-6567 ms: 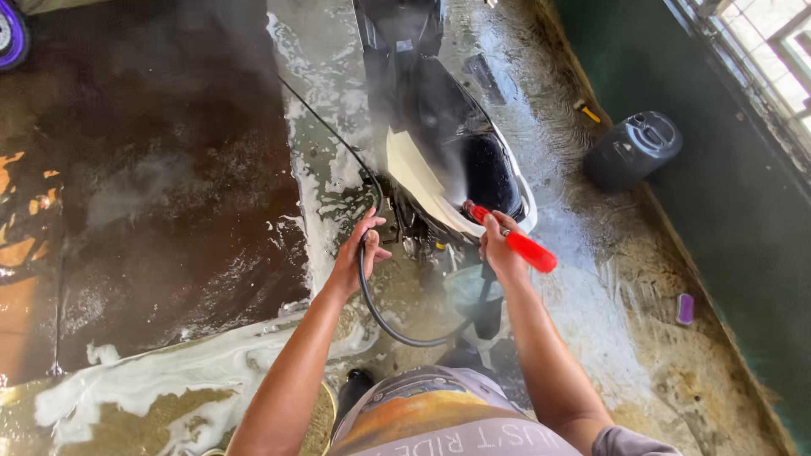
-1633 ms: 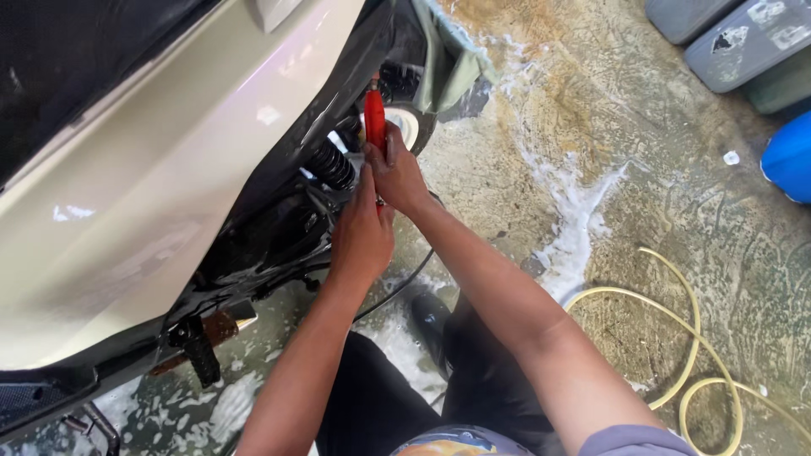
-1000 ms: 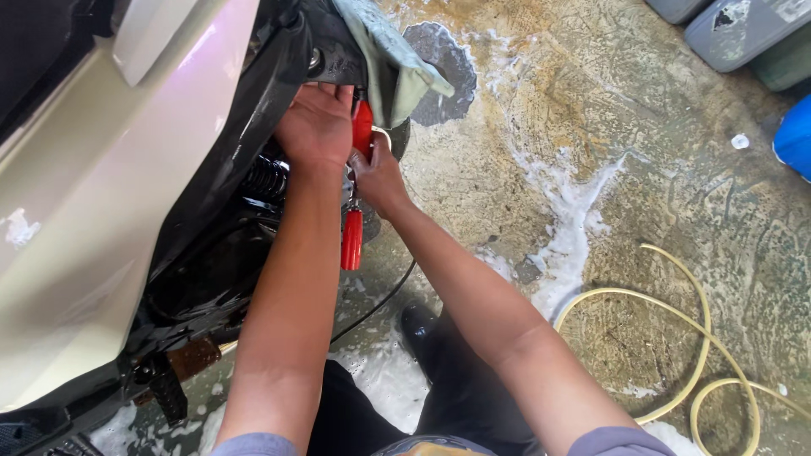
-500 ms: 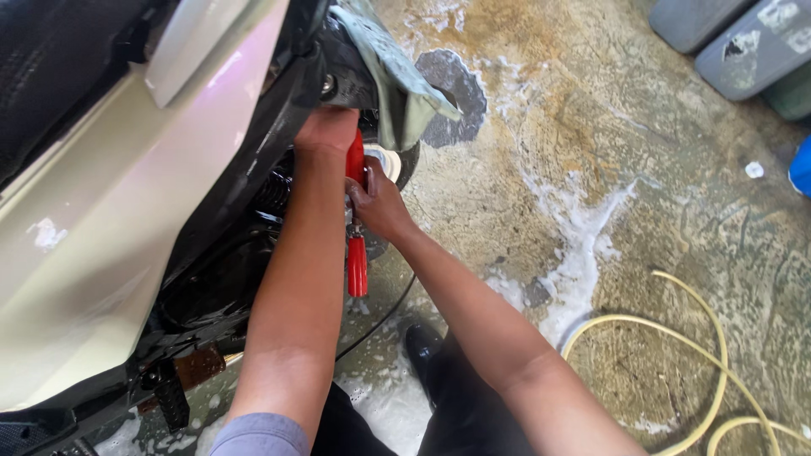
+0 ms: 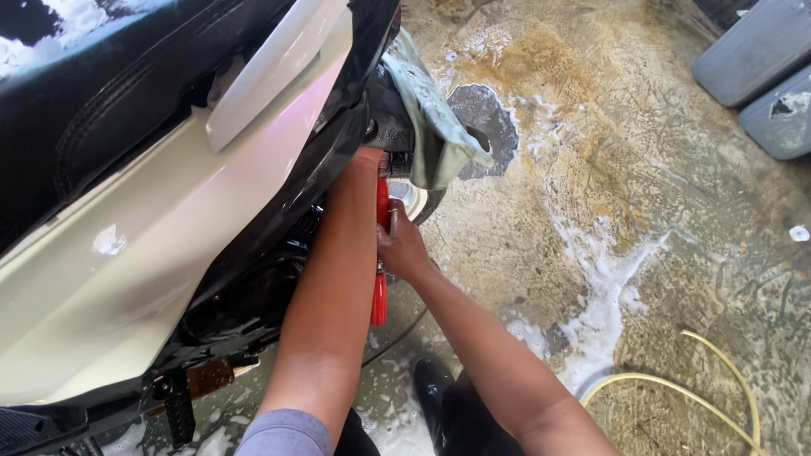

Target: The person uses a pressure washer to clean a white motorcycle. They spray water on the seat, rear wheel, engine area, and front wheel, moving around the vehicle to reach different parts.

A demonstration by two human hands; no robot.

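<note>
Clearly, risk: the wet, soapy floor could let a boot slip while the person leans under the scooter; soapy water could also loosen the grip on the red spray gun.
Right hand: wrapped around the red spray gun, just beside the rear wheel.
Left hand: reaches up under the black panel; fingers hidden, so I cannot tell how wide it is.
Spray gun: upright between both forearms, against the scooter's underside.
Nearby: a grey cloth draped at the tail, a yellow hose on the floor.
</note>
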